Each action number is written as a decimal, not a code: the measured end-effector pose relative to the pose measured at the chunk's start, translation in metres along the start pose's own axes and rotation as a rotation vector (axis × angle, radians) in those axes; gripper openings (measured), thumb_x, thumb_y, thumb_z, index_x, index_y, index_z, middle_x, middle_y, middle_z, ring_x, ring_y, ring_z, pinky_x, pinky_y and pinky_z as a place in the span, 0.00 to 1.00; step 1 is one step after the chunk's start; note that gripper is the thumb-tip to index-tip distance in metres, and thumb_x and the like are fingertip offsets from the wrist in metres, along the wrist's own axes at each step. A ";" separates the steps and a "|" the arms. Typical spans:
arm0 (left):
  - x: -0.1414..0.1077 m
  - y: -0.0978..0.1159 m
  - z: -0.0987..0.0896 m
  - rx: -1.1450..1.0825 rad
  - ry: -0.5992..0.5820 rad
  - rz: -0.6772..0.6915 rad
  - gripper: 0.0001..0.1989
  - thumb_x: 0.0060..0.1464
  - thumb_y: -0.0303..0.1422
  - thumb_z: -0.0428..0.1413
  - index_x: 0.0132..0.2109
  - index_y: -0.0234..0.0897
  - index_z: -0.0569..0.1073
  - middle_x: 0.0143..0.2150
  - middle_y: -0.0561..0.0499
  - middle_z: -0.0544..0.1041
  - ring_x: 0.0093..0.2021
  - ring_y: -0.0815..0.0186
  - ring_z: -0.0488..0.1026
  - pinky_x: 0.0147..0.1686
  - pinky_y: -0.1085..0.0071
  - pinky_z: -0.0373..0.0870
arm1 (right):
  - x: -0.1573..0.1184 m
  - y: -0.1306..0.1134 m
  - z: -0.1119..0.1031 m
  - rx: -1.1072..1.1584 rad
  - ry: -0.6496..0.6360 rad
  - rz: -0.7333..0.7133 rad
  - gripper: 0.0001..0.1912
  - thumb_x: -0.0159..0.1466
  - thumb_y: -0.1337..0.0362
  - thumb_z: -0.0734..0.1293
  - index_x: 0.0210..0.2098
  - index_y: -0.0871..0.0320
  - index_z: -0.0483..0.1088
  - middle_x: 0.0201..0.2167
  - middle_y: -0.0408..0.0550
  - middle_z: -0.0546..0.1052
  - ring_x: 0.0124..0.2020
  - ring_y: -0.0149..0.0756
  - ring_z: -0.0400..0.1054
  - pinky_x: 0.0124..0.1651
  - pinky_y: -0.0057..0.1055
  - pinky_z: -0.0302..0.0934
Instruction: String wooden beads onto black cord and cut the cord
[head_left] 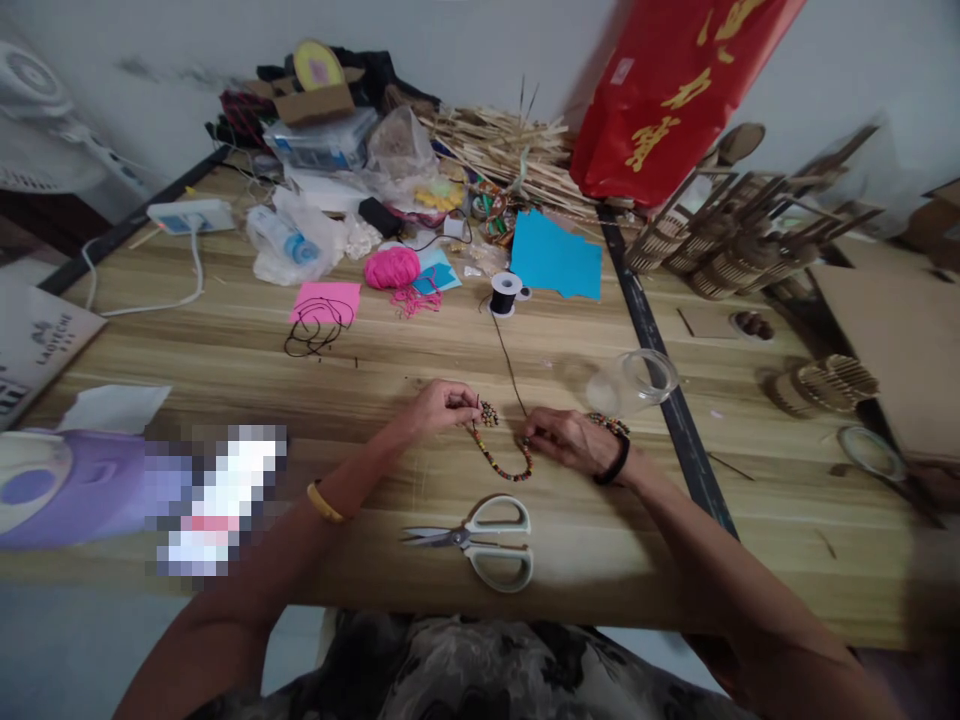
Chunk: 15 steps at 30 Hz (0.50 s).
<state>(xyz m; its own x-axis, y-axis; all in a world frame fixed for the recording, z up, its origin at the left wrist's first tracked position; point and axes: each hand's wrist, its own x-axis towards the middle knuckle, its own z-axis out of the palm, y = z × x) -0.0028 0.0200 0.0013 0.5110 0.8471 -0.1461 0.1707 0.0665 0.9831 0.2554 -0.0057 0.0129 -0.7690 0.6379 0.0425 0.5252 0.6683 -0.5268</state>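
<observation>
A curved strand of small multicoloured beads point(504, 472) hangs between my two hands over the wooden table. My left hand point(448, 406) pinches the cord at its left end, beside a small cluster of loose beads point(489, 413). At the other end, my right hand point(566, 438) has its fingers closed on the strand. A dark cord point(508, 355) runs from the black thread spool point(505, 294) down to my right hand. More beads point(609, 424) lie just behind my right wrist. Scissors point(469, 541) with pale handles rest nearer me, blades pointing left.
A clear jar point(649, 378) lies right of my hands. Pink yarn point(391, 267), blue paper point(556, 255) and a pink sheet point(326, 303) are farther back. Woven bamboo pieces point(825, 385) stand at the right. A purple object point(97, 485) and a blurred-out bright item point(225, 500) are left.
</observation>
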 end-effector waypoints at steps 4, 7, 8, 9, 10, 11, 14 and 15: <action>-0.006 0.000 0.000 -0.007 0.061 -0.004 0.08 0.47 0.32 0.61 0.31 0.29 0.73 0.28 0.48 0.78 0.29 0.69 0.74 0.32 0.74 0.70 | 0.003 0.001 0.005 0.094 0.036 0.016 0.04 0.64 0.69 0.59 0.34 0.60 0.64 0.26 0.43 0.70 0.23 0.27 0.61 0.29 0.23 0.54; -0.008 -0.002 0.001 -0.060 0.110 -0.017 0.09 0.48 0.33 0.60 0.31 0.30 0.72 0.28 0.49 0.77 0.27 0.71 0.73 0.32 0.74 0.70 | 0.005 0.005 0.008 0.131 0.039 0.027 0.04 0.64 0.70 0.60 0.33 0.60 0.65 0.25 0.42 0.70 0.22 0.26 0.61 0.27 0.22 0.54; -0.009 -0.003 0.001 -0.071 0.121 -0.023 0.09 0.48 0.33 0.60 0.31 0.30 0.72 0.28 0.49 0.77 0.27 0.71 0.72 0.32 0.74 0.70 | 0.005 0.006 0.008 0.128 0.044 0.024 0.04 0.64 0.70 0.59 0.33 0.60 0.66 0.25 0.43 0.71 0.23 0.26 0.61 0.28 0.22 0.55; -0.010 -0.005 0.001 -0.078 0.130 -0.029 0.09 0.48 0.33 0.60 0.31 0.30 0.71 0.28 0.49 0.77 0.27 0.71 0.72 0.32 0.74 0.70 | 0.006 0.007 0.009 0.116 0.055 0.020 0.05 0.64 0.70 0.59 0.33 0.60 0.66 0.26 0.44 0.71 0.24 0.27 0.62 0.29 0.23 0.55; -0.010 -0.005 0.001 -0.082 0.134 -0.034 0.09 0.47 0.33 0.60 0.31 0.30 0.71 0.28 0.49 0.77 0.27 0.71 0.72 0.32 0.74 0.70 | 0.006 0.008 0.009 0.099 0.064 0.017 0.05 0.64 0.70 0.59 0.34 0.60 0.66 0.27 0.44 0.71 0.25 0.28 0.63 0.30 0.23 0.56; -0.011 -0.006 0.000 -0.084 0.137 -0.036 0.09 0.47 0.33 0.60 0.31 0.30 0.72 0.28 0.49 0.77 0.28 0.71 0.72 0.32 0.74 0.69 | 0.007 0.008 0.009 0.078 0.068 0.015 0.06 0.64 0.70 0.59 0.34 0.60 0.67 0.28 0.45 0.72 0.27 0.28 0.64 0.31 0.24 0.57; -0.012 -0.009 -0.003 -0.084 0.135 -0.026 0.10 0.47 0.34 0.60 0.30 0.30 0.72 0.28 0.49 0.77 0.28 0.71 0.72 0.32 0.74 0.69 | 0.007 0.006 0.009 -0.007 0.056 0.026 0.07 0.65 0.71 0.58 0.35 0.59 0.67 0.31 0.47 0.72 0.30 0.30 0.65 0.34 0.25 0.58; -0.012 -0.009 -0.003 -0.081 0.133 -0.018 0.10 0.48 0.35 0.60 0.30 0.30 0.72 0.28 0.49 0.77 0.27 0.71 0.71 0.32 0.74 0.69 | 0.007 0.004 0.009 -0.047 0.043 0.039 0.07 0.65 0.70 0.57 0.35 0.59 0.67 0.31 0.47 0.71 0.31 0.31 0.66 0.35 0.25 0.58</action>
<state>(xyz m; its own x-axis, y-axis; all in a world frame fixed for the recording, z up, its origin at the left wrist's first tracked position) -0.0133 0.0112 -0.0057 0.3910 0.9075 -0.1534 0.1080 0.1203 0.9868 0.2488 -0.0020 0.0036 -0.7317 0.6790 0.0598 0.5716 0.6591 -0.4888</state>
